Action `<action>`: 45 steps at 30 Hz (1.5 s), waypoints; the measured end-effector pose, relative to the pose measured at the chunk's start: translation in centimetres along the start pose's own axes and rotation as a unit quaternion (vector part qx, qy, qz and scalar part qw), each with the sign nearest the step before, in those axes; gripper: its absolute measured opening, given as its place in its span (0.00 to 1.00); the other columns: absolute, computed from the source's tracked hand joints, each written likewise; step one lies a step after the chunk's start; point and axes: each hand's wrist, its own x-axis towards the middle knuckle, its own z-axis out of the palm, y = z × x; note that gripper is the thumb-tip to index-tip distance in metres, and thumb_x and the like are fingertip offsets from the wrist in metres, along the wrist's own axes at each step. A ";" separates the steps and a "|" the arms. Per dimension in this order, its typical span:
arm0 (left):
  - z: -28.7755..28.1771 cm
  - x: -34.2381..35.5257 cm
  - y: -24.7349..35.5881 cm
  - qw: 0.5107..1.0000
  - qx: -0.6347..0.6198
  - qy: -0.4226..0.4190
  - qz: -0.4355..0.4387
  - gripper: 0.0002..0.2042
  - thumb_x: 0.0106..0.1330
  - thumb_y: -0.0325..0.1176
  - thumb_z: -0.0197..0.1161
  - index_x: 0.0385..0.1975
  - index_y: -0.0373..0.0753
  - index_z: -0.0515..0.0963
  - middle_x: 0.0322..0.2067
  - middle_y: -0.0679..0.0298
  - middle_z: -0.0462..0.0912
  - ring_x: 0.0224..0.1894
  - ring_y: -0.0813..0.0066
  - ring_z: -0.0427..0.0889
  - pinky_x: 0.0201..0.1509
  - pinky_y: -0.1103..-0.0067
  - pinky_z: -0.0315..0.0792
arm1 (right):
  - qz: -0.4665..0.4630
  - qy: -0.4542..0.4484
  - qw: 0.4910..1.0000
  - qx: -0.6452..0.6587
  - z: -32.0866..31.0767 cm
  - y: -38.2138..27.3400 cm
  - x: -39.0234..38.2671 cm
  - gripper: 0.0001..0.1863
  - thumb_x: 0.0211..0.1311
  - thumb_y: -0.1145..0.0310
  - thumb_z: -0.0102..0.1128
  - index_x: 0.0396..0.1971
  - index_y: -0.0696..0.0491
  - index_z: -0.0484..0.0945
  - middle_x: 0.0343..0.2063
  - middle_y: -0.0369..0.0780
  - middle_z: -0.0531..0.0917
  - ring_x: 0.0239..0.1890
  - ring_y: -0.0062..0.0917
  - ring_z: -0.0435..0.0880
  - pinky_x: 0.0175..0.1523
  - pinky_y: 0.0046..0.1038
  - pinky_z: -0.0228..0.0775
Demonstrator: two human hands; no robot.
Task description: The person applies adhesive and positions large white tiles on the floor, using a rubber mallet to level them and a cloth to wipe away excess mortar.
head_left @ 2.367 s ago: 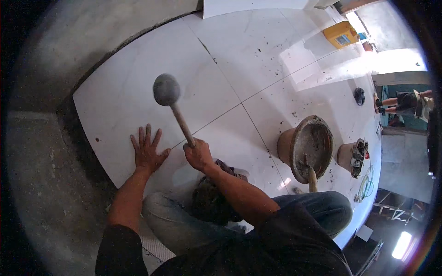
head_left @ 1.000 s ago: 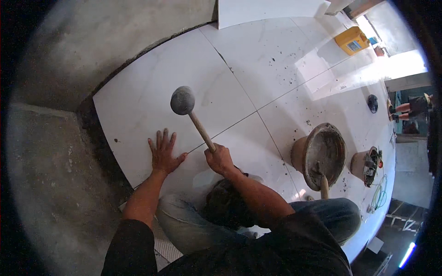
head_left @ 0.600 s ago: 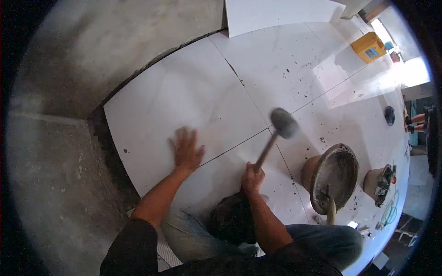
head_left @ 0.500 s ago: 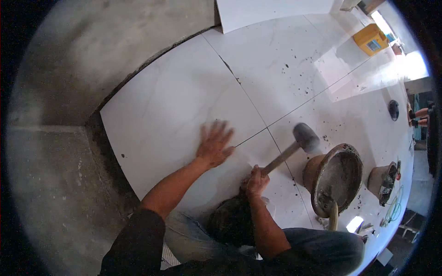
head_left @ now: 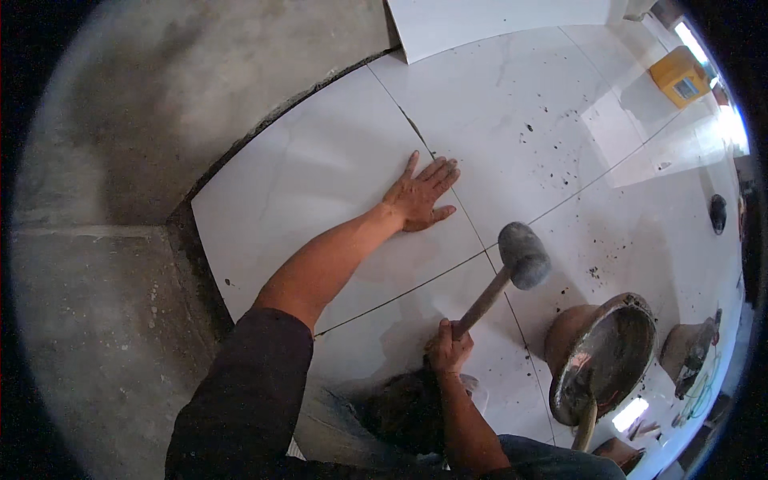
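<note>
At nine o'clock from the crossing of the floor joints (head_left: 486,250), twelve being straight ahead of the person: concrete (head_left: 96,320), bare, grey, stained. Next to it, a dark strip (head_left: 190,280) of gap along the tile's outer edge. Eight o'clock: one dark sleeve (head_left: 240,392), the forearm bare beyond it. Ten o'clock: one large tile (head_left: 296,184), white, faintly veined. Between ten and eleven: left hand (head_left: 422,192), palm down on that tile, fingers spread, tips across the joint, holding nothing. Between six and seven: right hand (head_left: 450,350), well apart from the left, closed round the lower handle of one mallet (head_left: 524,258), wood-shafted, grey-headed. Twelve: one white panel (head_left: 504,20) at the far edge of the tiling. Three o'clock, just beside the crossing: the mallet's head; whether it touches the floor I cannot tell. Between four and five: one bucket (head_left: 563,336), mortar-crusted, a wooden handle (head_left: 586,426) leaning out. Half past one: one jerrycan (head_left: 680,76), yellow, pale label. Four o'clock: a second bucket (head_left: 678,348), smaller in view, dark matter at its mouth. Near three, far right: one dark rounded item (head_left: 718,214), kind unclear.
</note>
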 end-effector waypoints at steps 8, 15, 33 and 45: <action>-0.4 2.1 -8.6 0.997 -0.003 0.027 -0.077 0.33 0.69 0.55 0.38 0.67 0.38 0.48 0.69 0.57 0.46 0.72 0.62 0.42 0.71 0.53 0.32 | 0.047 0.011 0.994 0.103 0.0 -3.8 -0.7 0.16 0.60 0.61 0.58 0.17 0.55 0.72 0.11 0.34 0.71 0.17 0.21 0.72 0.23 0.27 0.63; -0.3 4.7 -15.9 0.986 0.036 0.037 -0.157 0.34 0.69 0.54 0.38 0.68 0.37 0.47 0.69 0.55 0.46 0.72 0.61 0.42 0.72 0.57 0.34 | 0.050 0.004 0.994 0.101 0.6 1.1 -0.3 0.16 0.59 0.60 0.58 0.19 0.57 0.72 0.13 0.34 0.72 0.18 0.21 0.72 0.25 0.27 0.64; -0.7 -7.4 4.7 0.887 -0.132 0.153 -0.416 0.41 0.63 0.49 0.53 0.67 0.31 0.40 0.68 0.44 0.39 0.71 0.47 0.36 0.69 0.50 0.30 | -0.017 0.049 0.997 0.049 0.4 0.5 0.0 0.15 0.60 0.62 0.54 0.19 0.56 0.70 0.12 0.35 0.70 0.17 0.20 0.69 0.23 0.28 0.61; 5.2 -34.3 35.2 0.807 -0.464 -0.363 -0.017 0.22 0.62 0.35 0.51 0.56 0.36 0.67 0.55 0.46 0.69 0.58 0.49 0.68 0.59 0.52 0.61 | -0.069 0.017 0.990 0.125 1.9 3.9 1.5 0.10 0.57 0.65 0.57 0.26 0.57 0.71 0.12 0.37 0.68 0.14 0.27 0.73 0.19 0.32 0.64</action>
